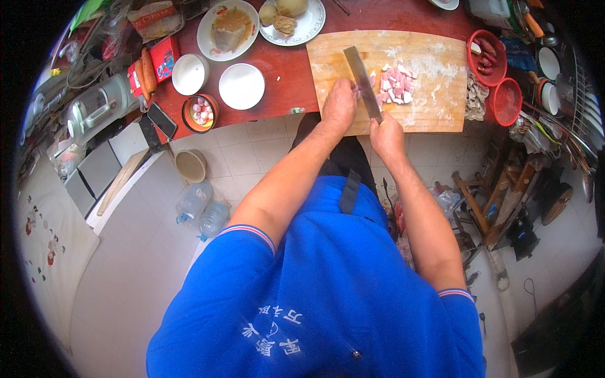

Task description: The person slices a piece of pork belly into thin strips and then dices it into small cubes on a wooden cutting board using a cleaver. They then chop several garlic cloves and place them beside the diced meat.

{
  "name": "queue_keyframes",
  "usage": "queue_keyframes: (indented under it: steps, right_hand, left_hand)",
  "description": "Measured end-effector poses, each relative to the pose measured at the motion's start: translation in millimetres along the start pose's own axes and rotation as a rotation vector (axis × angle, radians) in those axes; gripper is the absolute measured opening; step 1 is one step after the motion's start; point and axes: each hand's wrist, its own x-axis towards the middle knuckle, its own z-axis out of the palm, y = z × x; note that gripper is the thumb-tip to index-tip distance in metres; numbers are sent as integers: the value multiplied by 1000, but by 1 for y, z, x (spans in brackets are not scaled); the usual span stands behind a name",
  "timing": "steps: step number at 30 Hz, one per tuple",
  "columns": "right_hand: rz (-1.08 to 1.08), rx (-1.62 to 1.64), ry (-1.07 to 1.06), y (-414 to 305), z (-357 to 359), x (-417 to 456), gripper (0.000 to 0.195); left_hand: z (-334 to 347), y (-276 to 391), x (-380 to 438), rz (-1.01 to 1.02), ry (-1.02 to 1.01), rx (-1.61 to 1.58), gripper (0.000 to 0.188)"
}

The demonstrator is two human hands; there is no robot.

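Observation:
My right hand [387,137] grips the handle of a kitchen cleaver [363,82], whose broad steel blade points up and left over a wooden cutting board [435,113]. Close to the blade's left side is my left hand [341,105], fingers curled on a small piece of pale meat that is mostly hidden. Right of the blade lies a heap of diced pink and white meat [397,85]. A few pieces lie close against the blade's right side. White smears mark the board's right half.
Left on the red table [288,90] stand white bowls [242,86], a small bowl of peeled bulbs [201,112], plates of food [228,30], carrots [147,73] and a smartphone [162,120]. Red plastic baskets [506,101] adjoin the board's right. Water jugs [212,218] stand on the floor.

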Motion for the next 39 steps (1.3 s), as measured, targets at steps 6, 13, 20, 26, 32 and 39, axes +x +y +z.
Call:
queue_keyframes:
  steps: [6, 13, 20, 26, 32, 39]
  right_hand:
    - [-3, 39, 6, 1, 6, -5, 27]
    - [41, 16, 27, -2, 17, -10, 26]
    - [95, 51, 35, 2, 34, -21, 28]
    - [30, 87, 51, -16, 30, 6, 29]
    - [52, 79, 43, -17, 30, 21, 32]
    - [81, 36, 33, -9, 31, -11, 25]
  left_hand:
    - [-4, 0, 0, 17, -20, 37, 25]
    - [1, -2, 0, 46, 16, 43, 21]
    - [0, -2, -1, 51, -44, 88, 17]
    - [2, -5, 4, 68, -48, 81, 18]
    - [-2, 7, 9, -17, -81, 83, 17]
    - [0, 1, 9, 17, -113, 92, 18]
